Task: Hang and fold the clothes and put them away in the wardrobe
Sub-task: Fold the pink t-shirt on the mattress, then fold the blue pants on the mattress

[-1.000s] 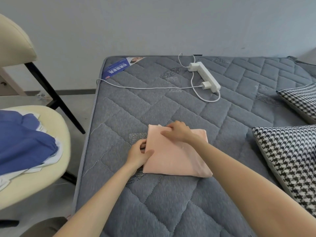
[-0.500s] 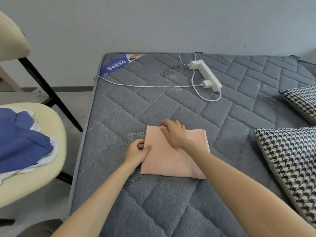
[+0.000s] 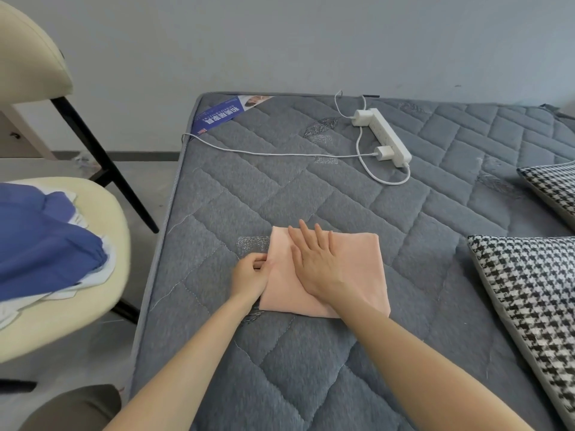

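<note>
A folded pink garment (image 3: 357,275) lies flat on the grey quilted mattress (image 3: 311,368), near its left edge. My right hand (image 3: 314,262) lies on top of it, palm down, fingers straight and spread, pressing the cloth. My left hand (image 3: 250,276) is at the garment's left edge, its thumb and curled fingers pinching that edge. A heap of blue and white clothes (image 3: 43,244) sits on the cream chair (image 3: 93,306) to the left of the bed.
A white power strip (image 3: 385,136) with a plugged charger and a cable (image 3: 264,152) lies across the far part of the mattress. Two houndstooth pillows (image 3: 535,306) occupy the right side. The chair's black leg (image 3: 102,160) stands by the bed's left edge.
My right hand has flattened from curled fingers to a spread palm on the pink garment. My left hand stays at the left edge.
</note>
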`<control>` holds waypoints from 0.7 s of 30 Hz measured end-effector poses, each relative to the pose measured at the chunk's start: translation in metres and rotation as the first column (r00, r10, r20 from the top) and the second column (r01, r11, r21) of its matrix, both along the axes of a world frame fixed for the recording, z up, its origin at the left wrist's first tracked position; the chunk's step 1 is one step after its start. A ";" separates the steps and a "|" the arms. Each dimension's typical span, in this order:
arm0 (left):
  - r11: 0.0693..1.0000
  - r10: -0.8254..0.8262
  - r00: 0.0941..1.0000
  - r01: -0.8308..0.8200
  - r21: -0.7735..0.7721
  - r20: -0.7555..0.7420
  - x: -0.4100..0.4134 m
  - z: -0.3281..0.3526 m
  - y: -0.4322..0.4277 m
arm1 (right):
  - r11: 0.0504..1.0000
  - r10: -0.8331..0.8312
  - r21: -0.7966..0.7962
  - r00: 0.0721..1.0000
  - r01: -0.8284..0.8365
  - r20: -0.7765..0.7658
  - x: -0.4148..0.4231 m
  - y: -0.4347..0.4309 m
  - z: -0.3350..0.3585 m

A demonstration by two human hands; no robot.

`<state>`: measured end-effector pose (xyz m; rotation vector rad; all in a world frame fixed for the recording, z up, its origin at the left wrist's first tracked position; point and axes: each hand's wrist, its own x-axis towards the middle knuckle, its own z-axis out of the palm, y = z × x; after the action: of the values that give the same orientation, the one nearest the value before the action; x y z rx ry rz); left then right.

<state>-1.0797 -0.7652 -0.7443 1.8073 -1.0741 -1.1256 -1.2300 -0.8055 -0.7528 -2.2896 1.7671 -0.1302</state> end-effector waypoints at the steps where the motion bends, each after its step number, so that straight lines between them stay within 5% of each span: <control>1: 1.000 0.004 1.000 -0.004 0.003 0.004 -0.001 0.001 0.001 | 1.000 0.004 0.018 1.000 -0.004 -0.007 0.001 -0.001 0.001; 8: 0.980 -0.144 0.988 0.150 0.132 -0.057 0.019 0.022 0.015 | 0.990 0.048 0.136 0.997 -0.039 -0.065 0.003 -0.009 0.031; 12: 0.980 -0.140 0.989 0.144 0.136 -0.041 0.041 0.045 0.028 | 0.998 -0.009 0.068 0.974 -0.006 0.225 0.016 0.000 0.061; 15: 0.995 -0.069 0.997 0.071 0.067 -0.021 0.064 0.066 0.039 | 0.994 -0.051 0.106 0.867 -0.002 0.495 0.038 0.011 0.087; 21: 0.997 0.045 0.991 -0.037 -0.070 0.124 0.126 0.103 0.075 | 0.990 0.105 0.023 0.829 -0.140 0.550 0.083 0.041 0.114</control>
<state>-0.9532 -0.6898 -0.6412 1.8583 -1.1288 -0.9504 -1.1466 -0.7644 -0.6389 -2.0324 1.3024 -0.6318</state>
